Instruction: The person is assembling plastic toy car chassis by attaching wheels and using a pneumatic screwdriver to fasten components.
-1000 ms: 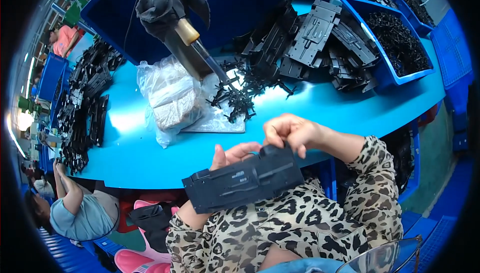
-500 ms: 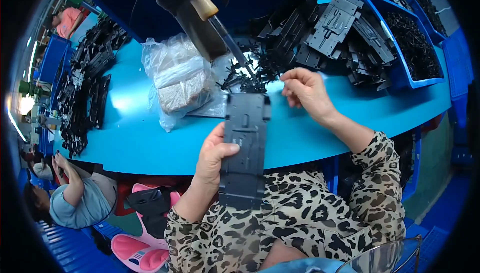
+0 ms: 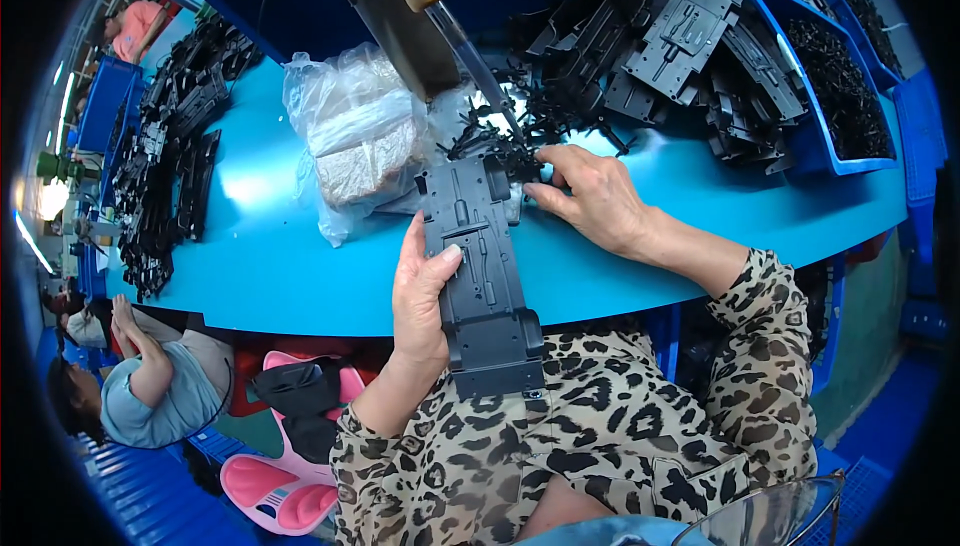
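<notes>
My left hand (image 3: 423, 296) grips a long black plastic chassis plate (image 3: 484, 291) by its left side, thumb on top and fingers beneath. The plate is tilted, with molded ribs, slots and raised corners facing up. Close to its far right corner is my right hand (image 3: 600, 196), fingers curled and thumb and forefinger brought near each other at the edge of a pile of small black plastic parts (image 3: 515, 158). Whatever is between those fingertips is too small to make out. A tan-handled tool with a shiny shaft (image 3: 462, 49) slants down into the pile.
A plastic-wrapped package (image 3: 365, 146) lies left of the pile. Stacked black chassis plates (image 3: 685, 31) stand at the back right, beside a blue bin (image 3: 840, 164) of small parts. More black parts (image 3: 165, 166) line the table's left side. Another person (image 3: 165, 396) sits at left.
My left hand has moved the plate slightly away from me and turned its far end leftward. My right hand has moved left and a little down, toward the plate's far end.
</notes>
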The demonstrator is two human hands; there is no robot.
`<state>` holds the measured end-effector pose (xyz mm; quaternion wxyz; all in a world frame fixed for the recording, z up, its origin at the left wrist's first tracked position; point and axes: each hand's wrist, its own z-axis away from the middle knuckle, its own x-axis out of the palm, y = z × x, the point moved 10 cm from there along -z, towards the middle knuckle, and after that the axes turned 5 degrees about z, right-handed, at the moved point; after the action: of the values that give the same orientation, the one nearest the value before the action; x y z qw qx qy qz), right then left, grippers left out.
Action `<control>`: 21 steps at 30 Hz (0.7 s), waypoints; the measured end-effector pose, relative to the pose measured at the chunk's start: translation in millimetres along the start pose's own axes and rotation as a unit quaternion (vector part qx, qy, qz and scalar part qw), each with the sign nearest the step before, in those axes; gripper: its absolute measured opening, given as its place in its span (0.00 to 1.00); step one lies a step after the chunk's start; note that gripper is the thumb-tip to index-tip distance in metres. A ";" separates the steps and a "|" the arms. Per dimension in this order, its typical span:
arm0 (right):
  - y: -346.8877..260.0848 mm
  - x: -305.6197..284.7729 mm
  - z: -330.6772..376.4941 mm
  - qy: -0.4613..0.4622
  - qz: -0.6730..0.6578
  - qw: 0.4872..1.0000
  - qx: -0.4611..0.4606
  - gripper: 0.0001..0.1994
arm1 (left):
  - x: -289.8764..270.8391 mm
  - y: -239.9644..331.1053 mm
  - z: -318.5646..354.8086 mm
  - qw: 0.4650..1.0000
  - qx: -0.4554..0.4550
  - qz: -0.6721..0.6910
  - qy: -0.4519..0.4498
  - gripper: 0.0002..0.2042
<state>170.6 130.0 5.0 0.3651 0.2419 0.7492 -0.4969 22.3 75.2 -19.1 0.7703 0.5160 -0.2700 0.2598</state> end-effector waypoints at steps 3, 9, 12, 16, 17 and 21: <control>5.8 5.9 -3.9 -0.039 0.004 0.998 0.043 0.15 | -1.6 1.6 0.5 1.000 0.001 -0.008 0.010 0.27; 10.4 -0.3 0.5 0.051 0.018 0.998 0.015 0.12 | 0.6 -2.0 -0.5 1.000 0.002 -0.008 -0.005 0.32; 7.4 -10.5 3.3 0.093 0.031 0.995 0.001 0.11 | 0.3 -5.7 -3.4 0.999 0.004 -0.018 -0.028 0.34; 34.8 -4.4 0.5 -0.007 -0.192 0.968 0.160 0.10 | 3.7 -8.4 -3.0 0.999 -0.004 -0.010 -0.035 0.35; 42.6 -0.9 0.6 -0.025 -0.251 0.950 0.184 0.10 | 5.2 -9.0 -3.4 0.999 -0.005 -0.010 -0.036 0.35; 54.4 -12.1 0.9 0.046 -0.353 0.911 0.210 0.08 | 8.9 -14.3 -3.9 0.999 -0.015 0.001 -0.028 0.34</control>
<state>217.8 150.3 -16.6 0.0715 0.0555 0.6801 -0.7275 38.9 75.2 -23.6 0.7700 0.5110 -0.2959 0.2418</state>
